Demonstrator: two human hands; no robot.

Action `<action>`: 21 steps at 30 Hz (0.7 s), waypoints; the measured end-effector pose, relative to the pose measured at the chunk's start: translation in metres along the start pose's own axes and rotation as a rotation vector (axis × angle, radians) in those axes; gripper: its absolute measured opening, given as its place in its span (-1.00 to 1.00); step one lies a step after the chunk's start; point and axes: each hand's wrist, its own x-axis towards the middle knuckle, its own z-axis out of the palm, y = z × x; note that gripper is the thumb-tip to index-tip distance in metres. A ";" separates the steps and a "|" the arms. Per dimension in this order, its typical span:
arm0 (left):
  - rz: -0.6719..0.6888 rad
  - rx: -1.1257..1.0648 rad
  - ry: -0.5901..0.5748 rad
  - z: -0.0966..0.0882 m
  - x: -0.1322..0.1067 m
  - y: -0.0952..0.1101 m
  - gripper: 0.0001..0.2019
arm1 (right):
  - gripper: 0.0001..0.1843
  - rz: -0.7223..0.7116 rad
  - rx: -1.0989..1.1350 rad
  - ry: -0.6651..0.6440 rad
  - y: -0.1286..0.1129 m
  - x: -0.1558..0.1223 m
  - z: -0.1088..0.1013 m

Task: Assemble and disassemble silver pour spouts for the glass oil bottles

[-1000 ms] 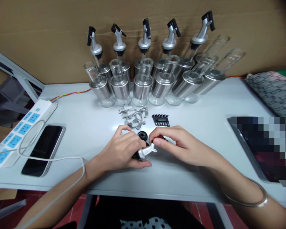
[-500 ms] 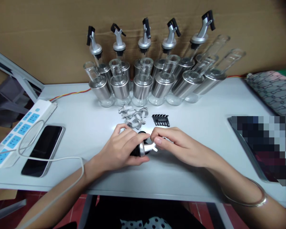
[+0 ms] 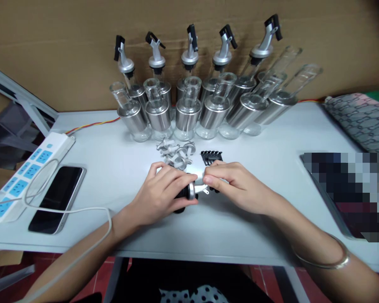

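My left hand (image 3: 164,189) is closed round a silver pourer spout with a black stopper (image 3: 191,192), held on its side just above the white table (image 3: 113,168). My right hand (image 3: 236,185) pinches the spout's narrow tip from the right. Just beyond my hands lie a small heap of silver spouts (image 3: 176,152) and a row of black clips (image 3: 211,156). Along the back stand several glass and steel bottles (image 3: 189,109); those in the rear row carry fitted pourers (image 3: 190,50).
A black phone (image 3: 57,198) and a white power strip (image 3: 28,172) with a white cable (image 3: 82,210) lie at the left. A dark tablet (image 3: 344,198), partly blurred, lies at the right, with a patterned pouch (image 3: 360,118) behind it. Brown cardboard backs the table.
Both hands have slid a little away from me with the spout. The spout has turned from tilted up to lying nearly level, and my hands have come closer together on it.
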 end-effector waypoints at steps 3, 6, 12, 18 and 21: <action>0.021 0.051 0.009 0.001 0.000 0.000 -0.72 | -0.47 0.020 -0.047 0.013 0.000 0.000 0.002; -0.007 0.052 0.028 0.000 -0.001 -0.001 -0.71 | -0.54 0.025 -0.046 0.063 -0.001 0.000 0.004; -0.049 -0.074 -0.019 0.000 -0.003 -0.003 -0.57 | -0.80 0.019 -0.020 0.166 -0.003 -0.002 0.006; 0.010 -0.075 0.018 0.003 -0.001 -0.003 -0.61 | -0.87 -0.019 -0.060 0.260 -0.002 -0.002 0.009; 0.041 -0.056 0.031 0.003 0.000 -0.003 -0.74 | -0.83 -0.066 -0.140 0.272 0.000 -0.002 0.008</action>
